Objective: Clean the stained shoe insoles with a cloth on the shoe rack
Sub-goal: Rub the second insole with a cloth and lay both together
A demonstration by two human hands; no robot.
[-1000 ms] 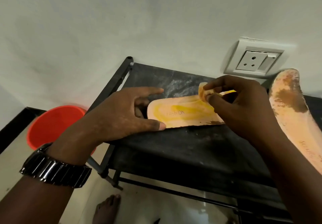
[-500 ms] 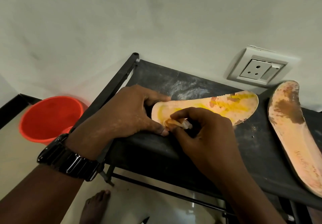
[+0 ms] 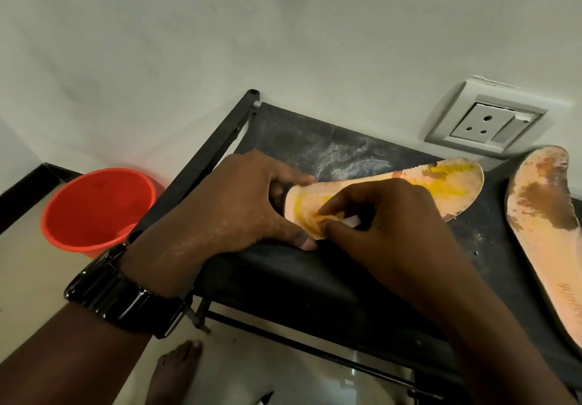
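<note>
A pale insole [image 3: 441,184] with yellow and brown stains lies across the black shoe rack [image 3: 315,275]. My left hand [image 3: 239,206] holds its heel end between thumb and fingers, pinning it to the rack top. My right hand [image 3: 384,222] pinches a small yellow-stained cloth [image 3: 330,215] and presses it on the insole's heel area, just right of my left thumb. A second insole [image 3: 548,225] with a large brown stain lies on the rack at the far right, apart from both hands.
A red bucket [image 3: 94,206] stands on the floor left of the rack. The white wall behind carries a socket plate [image 3: 485,121] just above the insoles. My bare foot [image 3: 176,373] shows below the rack's front edge, and a lower rail runs under the top shelf.
My right hand carried the cloth from the insole's middle down to its heel end, next to my left thumb. The insole's stained toe end came into view. My left hand stayed on the heel.
</note>
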